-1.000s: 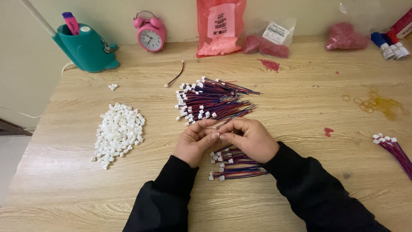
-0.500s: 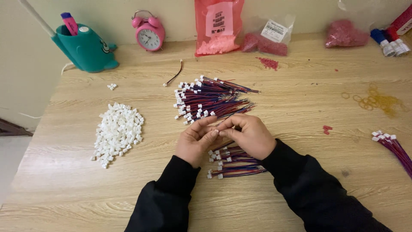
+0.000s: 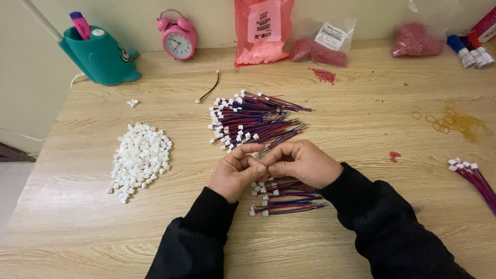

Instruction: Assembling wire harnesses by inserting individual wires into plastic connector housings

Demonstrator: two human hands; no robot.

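Both hands meet at the middle of the wooden table (image 3: 361, 217), fingertips pressed together. The left hand (image 3: 238, 173) and the right hand (image 3: 302, 163) pinch between them a thin red-and-blue wire (image 3: 272, 145), whose free end sticks out toward the far right; what sits at the pinched end is hidden by the fingers. Both arms wear black sleeves.

Just under the hands, on the near side, lies a small bundle of wires (image 3: 284, 199) with white plugs on their left ends. Just beyond the hands, farther away, lies a bigger pile of wires (image 3: 253, 121) of the same kind, plugs also to the left. To the left, well apart from the hands, is a heap of small white plastic plugs (image 3: 138, 157), with a few loose ones farther off.

Along the far edge stand a teal pen holder (image 3: 101, 57), a pink alarm clock (image 3: 177, 35) and a pink bag (image 3: 262, 31), with two clear bags of red bits to its right. Yellow rubber bands (image 3: 457, 123) lie at the right, and another wire bunch (image 3: 475, 178) lies at the right edge.
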